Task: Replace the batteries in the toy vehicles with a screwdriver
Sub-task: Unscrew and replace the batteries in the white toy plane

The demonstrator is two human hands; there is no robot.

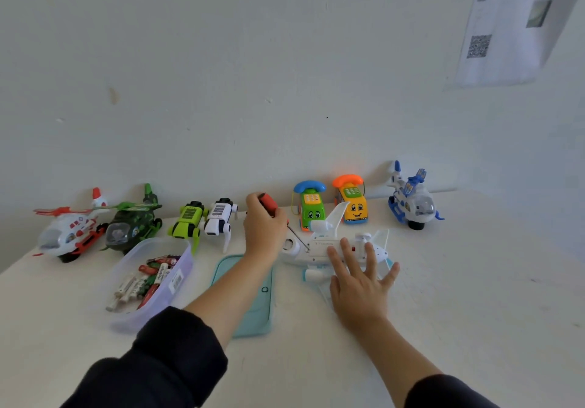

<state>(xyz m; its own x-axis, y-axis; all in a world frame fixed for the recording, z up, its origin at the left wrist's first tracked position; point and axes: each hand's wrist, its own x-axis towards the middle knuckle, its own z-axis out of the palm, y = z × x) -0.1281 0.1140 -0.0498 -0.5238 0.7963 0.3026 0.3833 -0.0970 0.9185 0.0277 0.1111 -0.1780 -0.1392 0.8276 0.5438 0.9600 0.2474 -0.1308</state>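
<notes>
A white plastic toy airplane [319, 247] with pale blue engines lies belly-up near the middle of the white tabletop [474, 281], its wings pointing toward the far and near edges. The left hand [264, 228] has its grip curled around the red-and-black handle of a small screwdriver [270, 205], whose thin metal shaft slants down to the airplane's underside, the tip touching the white body. The right hand [359, 281] has its grip spread, fingers straight and fanned, pressing flat on the airplane's tail end.

Just beside the left forearm lies a teal rectangular mat [256, 312]. Further toward the left edge sits a clear plastic tub [180, 284] holding loose red, white and green batteries [145, 281].

Along the far edge, by the wall, stand a red-and-white helicopter [68, 233], a green camouflage helicopter [133, 221], a lime-green robot dog [186, 221], a white robot dog [220, 217], a green telephone car [310, 205], a yellow telephone car [353, 202] and a blue-and-white helicopter [411, 198].
</notes>
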